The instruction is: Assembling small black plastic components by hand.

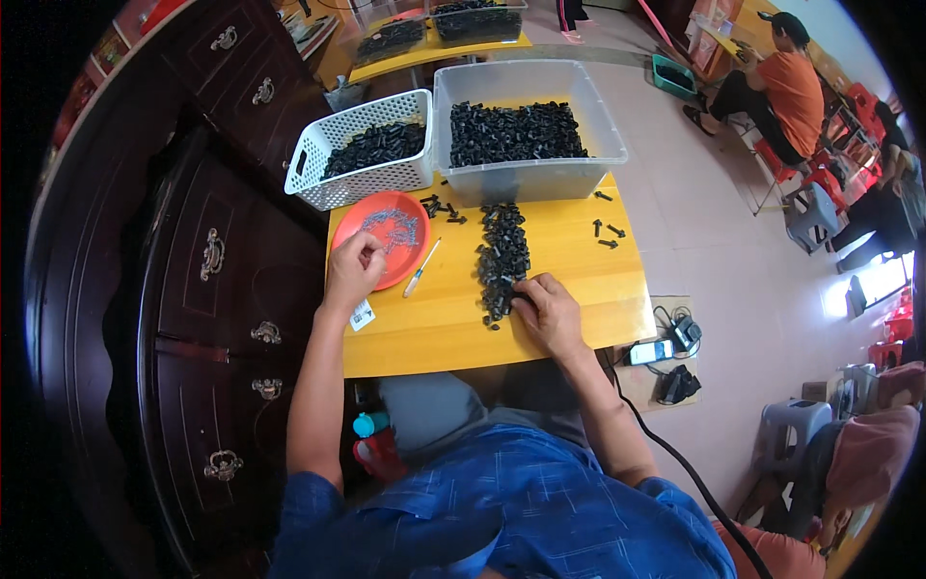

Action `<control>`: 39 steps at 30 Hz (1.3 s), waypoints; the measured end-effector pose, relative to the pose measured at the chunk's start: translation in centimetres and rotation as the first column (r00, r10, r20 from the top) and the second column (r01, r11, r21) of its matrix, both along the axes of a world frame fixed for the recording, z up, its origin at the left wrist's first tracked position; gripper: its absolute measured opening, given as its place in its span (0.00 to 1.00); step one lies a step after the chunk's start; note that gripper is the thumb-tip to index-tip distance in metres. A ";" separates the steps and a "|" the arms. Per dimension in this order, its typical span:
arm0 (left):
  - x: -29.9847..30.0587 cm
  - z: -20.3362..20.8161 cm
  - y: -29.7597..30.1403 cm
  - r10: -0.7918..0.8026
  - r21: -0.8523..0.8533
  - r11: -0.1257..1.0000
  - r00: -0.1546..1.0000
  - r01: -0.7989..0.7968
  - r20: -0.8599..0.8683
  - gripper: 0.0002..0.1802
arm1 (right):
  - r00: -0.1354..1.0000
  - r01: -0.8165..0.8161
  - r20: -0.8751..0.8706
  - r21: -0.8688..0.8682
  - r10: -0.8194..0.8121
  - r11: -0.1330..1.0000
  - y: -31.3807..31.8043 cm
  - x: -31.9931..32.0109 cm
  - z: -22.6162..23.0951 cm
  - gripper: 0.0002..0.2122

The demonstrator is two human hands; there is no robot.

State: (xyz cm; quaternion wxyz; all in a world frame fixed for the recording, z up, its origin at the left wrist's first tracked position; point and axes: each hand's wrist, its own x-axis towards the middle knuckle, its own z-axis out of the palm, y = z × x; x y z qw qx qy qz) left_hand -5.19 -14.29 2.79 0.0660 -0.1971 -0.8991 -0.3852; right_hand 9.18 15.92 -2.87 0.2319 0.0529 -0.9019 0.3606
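Note:
My left hand (357,268) is over the near-left edge of a red plate (417,253) that holds many small grey metal pieces (391,228), probably screws or pins. Its fingers are pinched together, and what they hold is too small to make out. My right hand (549,314) is at the near right side of a long heap of small black plastic parts (503,253). Thumb and fingers close around a black part at the heap's edge. Between plate and heap lies a white and blue pen (422,267).
Behind the heap stand a clear plastic bin (529,181) and a white perforated basket (362,193), both holding black parts. Loose black pieces (608,230) lie at the table's right. A dark wooden cabinet (231,318) borders the left. A cable (666,444) runs past my right arm.

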 end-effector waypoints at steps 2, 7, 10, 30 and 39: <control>0.9 -0.5 0.3 0.003 0.163 0.986 0.996 -0.018 0.091 0.03 | 1.000 0.012 -0.007 0.013 -0.012 1.000 0.0 0.0 0.1 0.08; 4.2 -2.9 1.1 -0.157 0.642 0.766 0.978 0.032 0.138 0.06 | 1.000 0.029 0.009 -0.122 -0.028 0.992 -0.2 -0.1 -0.1 0.07; 6.8 -2.8 2.6 -0.175 0.683 0.727 0.944 -0.068 0.280 0.05 | 0.998 0.068 0.034 -0.287 -0.061 0.955 0.4 0.1 -0.9 0.07; 9.7 -3.6 4.4 -0.240 0.707 0.693 0.881 -0.139 0.408 0.04 | 0.994 0.106 0.042 -0.499 -0.098 0.860 0.5 0.2 -1.3 0.07; 10.2 -3.5 5.0 -0.260 0.709 0.695 0.877 -0.121 0.404 0.05 | 0.994 0.113 0.046 -0.478 -0.103 0.871 0.4 0.4 -0.7 0.06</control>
